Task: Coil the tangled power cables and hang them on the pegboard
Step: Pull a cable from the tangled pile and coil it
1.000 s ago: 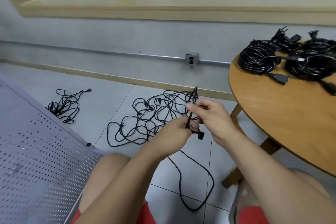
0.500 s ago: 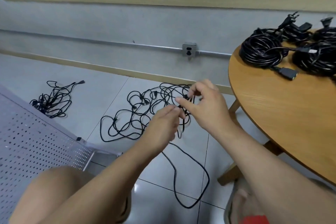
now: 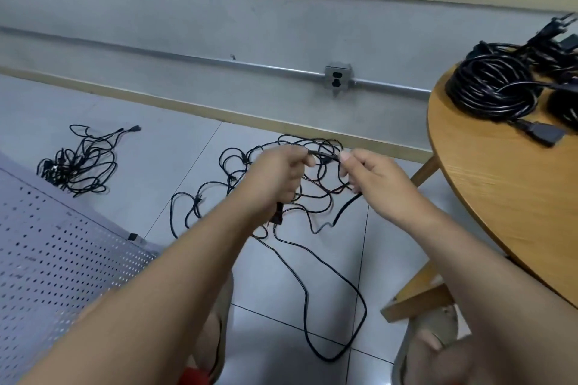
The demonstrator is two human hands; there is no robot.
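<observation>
The left hand (image 3: 278,178) and the right hand (image 3: 372,178) both curl their fingers round one black cable (image 3: 325,156), a short stretch held between them (its long loop hangs down). Behind lies the tangled pile (image 3: 233,178) on the floor tiles. Coiled cables (image 3: 491,94) sit at the far edge of the table (image 3: 488,197).

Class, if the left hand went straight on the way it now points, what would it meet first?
Probably the tangled cables on the floor just beyond the left hand; depth is unclear, so it might pass over them to the wall.
</observation>
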